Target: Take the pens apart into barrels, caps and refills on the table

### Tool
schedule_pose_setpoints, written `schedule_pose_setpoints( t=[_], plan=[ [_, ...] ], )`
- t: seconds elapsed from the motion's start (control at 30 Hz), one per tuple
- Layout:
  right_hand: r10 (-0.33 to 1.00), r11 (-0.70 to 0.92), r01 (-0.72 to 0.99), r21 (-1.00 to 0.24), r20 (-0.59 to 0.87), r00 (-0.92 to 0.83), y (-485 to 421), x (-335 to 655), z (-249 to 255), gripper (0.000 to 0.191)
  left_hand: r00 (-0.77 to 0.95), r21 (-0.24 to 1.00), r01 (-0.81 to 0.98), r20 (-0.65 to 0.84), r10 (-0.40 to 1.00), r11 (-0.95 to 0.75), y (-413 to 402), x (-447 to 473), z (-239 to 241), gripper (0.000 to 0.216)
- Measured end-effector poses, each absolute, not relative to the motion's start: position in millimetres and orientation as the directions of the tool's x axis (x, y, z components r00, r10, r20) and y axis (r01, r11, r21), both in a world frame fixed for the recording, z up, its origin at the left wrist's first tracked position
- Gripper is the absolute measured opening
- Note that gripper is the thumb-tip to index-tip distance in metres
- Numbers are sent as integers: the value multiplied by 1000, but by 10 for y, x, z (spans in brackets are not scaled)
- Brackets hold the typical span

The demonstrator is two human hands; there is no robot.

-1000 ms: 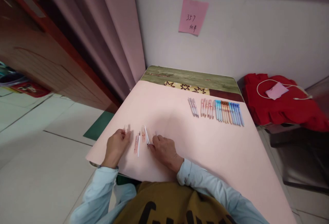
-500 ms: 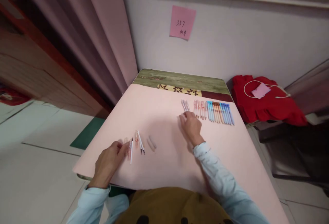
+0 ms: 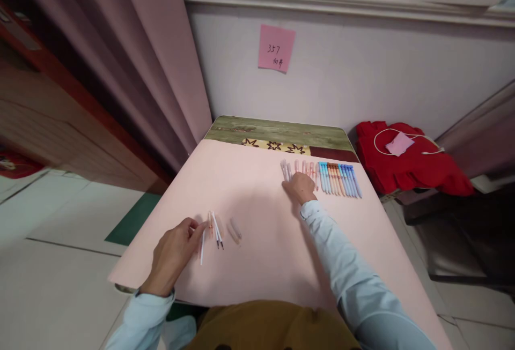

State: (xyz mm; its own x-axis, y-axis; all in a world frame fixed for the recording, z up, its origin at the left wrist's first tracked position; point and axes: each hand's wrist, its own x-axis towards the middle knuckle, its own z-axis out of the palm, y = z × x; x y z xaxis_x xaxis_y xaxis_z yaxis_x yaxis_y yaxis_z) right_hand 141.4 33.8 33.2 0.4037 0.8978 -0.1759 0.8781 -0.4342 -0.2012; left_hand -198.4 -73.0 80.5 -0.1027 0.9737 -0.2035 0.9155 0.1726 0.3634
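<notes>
My left hand (image 3: 174, 258) is at the near left of the pink tabletop, thumb and fingers closed together beside loose pen parts. Its fingertips meet the top of a white refill (image 3: 202, 248); what they hold is partly hidden. Just right of it lie a clear pinkish pen barrel (image 3: 210, 225), two white refills (image 3: 218, 232) with dark tips, and pale grips (image 3: 234, 229). My right hand (image 3: 301, 186) reaches to the far right, fingers bent down onto a pink pen (image 3: 296, 165) in the row. Two clear pens (image 3: 285, 170) lie left of its fingers.
Light blue, brown-topped and darker blue pens (image 3: 340, 179) continue the row to the right. A red cloth (image 3: 414, 170) with a white cable and pink paper lies beyond the table's right edge. A pink curtain (image 3: 161, 55) hangs left; a pink note (image 3: 276, 48) is on the wall.
My right hand has shifted slightly right along the row, from the clear pens to the pink ones; one pen there now stands apart. My left hand has moved slightly right by the refill.
</notes>
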Motion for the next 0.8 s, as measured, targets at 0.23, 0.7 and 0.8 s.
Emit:
schedule_pose_setpoints(
  t=[0.23,0.7,0.8],
  plan=[
    [940,-337,928,-160,-112,322,-17,1245,401,31,37,557,830,-108,994,30,-737,-1850,823,34],
    [981,-187,951,-245,-106,165,-1210,961,510,36,386,918,198,-396,833,345,-1020,-911,552,31],
    [988,-146,861,-487,-34,149,-1262,975,596,32,349,924,-15,-353,868,382,-977,-790,559,32]
  ],
)
